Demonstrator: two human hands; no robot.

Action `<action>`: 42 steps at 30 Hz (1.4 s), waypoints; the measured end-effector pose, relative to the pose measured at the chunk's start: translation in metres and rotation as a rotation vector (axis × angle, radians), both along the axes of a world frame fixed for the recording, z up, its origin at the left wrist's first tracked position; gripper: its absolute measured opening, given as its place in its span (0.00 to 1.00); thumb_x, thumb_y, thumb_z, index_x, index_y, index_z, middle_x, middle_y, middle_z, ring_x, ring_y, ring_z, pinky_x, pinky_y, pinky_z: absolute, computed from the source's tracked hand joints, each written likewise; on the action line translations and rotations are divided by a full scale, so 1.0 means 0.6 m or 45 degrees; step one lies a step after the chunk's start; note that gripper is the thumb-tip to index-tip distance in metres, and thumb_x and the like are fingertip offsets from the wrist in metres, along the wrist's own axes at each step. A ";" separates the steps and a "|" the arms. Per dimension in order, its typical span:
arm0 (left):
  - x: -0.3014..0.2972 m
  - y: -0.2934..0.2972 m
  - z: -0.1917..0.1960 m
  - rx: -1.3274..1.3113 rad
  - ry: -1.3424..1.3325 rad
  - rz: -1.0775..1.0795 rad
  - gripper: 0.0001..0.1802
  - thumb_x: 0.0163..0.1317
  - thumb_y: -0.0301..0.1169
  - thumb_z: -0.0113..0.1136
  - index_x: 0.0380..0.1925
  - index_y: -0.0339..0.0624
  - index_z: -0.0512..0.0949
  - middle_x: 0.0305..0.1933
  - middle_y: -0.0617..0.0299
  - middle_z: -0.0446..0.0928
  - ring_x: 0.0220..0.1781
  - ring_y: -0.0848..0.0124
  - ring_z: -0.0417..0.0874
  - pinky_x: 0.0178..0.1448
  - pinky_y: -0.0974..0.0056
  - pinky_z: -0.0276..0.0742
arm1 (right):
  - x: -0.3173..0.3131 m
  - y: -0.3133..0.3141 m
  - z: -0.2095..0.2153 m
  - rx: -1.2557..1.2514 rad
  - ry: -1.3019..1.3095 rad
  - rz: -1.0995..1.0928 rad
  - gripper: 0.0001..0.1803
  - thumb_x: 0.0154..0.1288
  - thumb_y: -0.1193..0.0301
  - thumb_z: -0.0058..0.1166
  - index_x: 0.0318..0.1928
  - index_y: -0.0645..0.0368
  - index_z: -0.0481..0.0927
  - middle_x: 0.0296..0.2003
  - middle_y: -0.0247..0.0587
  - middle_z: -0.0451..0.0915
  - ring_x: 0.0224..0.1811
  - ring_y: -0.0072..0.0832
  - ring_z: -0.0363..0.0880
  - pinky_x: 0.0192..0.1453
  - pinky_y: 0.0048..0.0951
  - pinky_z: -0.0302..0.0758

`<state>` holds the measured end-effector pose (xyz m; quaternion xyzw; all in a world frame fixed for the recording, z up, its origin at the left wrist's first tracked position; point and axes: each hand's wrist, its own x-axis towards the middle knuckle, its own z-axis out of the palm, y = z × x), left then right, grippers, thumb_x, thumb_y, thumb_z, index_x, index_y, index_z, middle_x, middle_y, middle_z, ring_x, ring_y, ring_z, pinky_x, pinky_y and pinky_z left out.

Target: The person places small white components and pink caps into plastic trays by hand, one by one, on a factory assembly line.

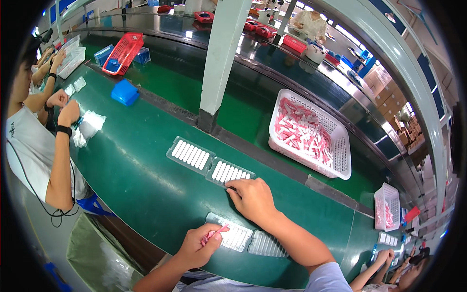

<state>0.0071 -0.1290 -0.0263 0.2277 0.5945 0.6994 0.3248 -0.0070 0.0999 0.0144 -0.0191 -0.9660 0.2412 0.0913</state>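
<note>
The left hand [194, 249] is at the near edge of the counter [146, 170], its fingers curled and pressed together around a few slim pink sticks [209, 237]; the lower ends are hidden in the grip. The long axis of the one that stands out most slants, its free end aimed away from the person and to the right, over the left end of a clear near-left tray [210, 216]. That tray holds white pieces, and a clear ribbed near-right tray [266, 245] lies just beside its right end. Farther in toward the counter's far edge, a far-left tray [170, 154] and a far-right tray [209, 174] sit end to end, their length running roughly along that edge. White sticks [178, 148] lie in both, side by side, their long axes crosswise to the trays and directed from the near edge to the far one. The right hand [255, 199] reaches to the near side of the far-right tray, thumb and forefinger bent toward each other with tips close; whether they pinch anything cannot be told. Past the dark strip along the counter's far edge stands a white basket [272, 141], heaped with pink and white pieces [301, 131] pointing every which way.
</note>
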 end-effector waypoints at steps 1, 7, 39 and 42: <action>-0.001 -0.001 0.000 0.001 -0.004 0.003 0.13 0.77 0.28 0.53 0.55 0.37 0.81 0.26 0.71 0.75 0.25 0.85 0.69 0.31 0.74 0.67 | -0.001 -0.002 0.000 0.041 0.037 0.010 0.09 0.67 0.67 0.61 0.43 0.54 0.90 0.36 0.40 0.89 0.36 0.40 0.86 0.43 0.40 0.72; -0.004 -0.004 -0.002 0.009 -0.058 -0.018 0.13 0.78 0.29 0.53 0.55 0.36 0.81 0.26 0.71 0.76 0.26 0.85 0.70 0.31 0.73 0.68 | -0.004 -0.008 0.005 0.151 0.054 0.014 0.07 0.66 0.70 0.60 0.41 0.54 0.88 0.34 0.41 0.88 0.36 0.38 0.86 0.41 0.40 0.70; -0.001 0.006 0.007 0.058 -0.025 -0.002 0.13 0.80 0.28 0.48 0.53 0.33 0.79 0.20 0.69 0.69 0.21 0.82 0.65 0.26 0.71 0.62 | -0.001 -0.005 -0.014 0.223 0.160 0.058 0.07 0.64 0.69 0.62 0.41 0.53 0.88 0.31 0.40 0.87 0.32 0.35 0.84 0.41 0.40 0.66; -0.003 -0.005 0.002 0.046 -0.069 -0.016 0.13 0.79 0.29 0.52 0.55 0.36 0.80 0.24 0.71 0.72 0.25 0.85 0.68 0.29 0.74 0.65 | -0.010 -0.009 0.014 0.254 0.145 0.053 0.10 0.61 0.67 0.66 0.42 0.53 0.88 0.42 0.45 0.87 0.41 0.38 0.85 0.44 0.41 0.67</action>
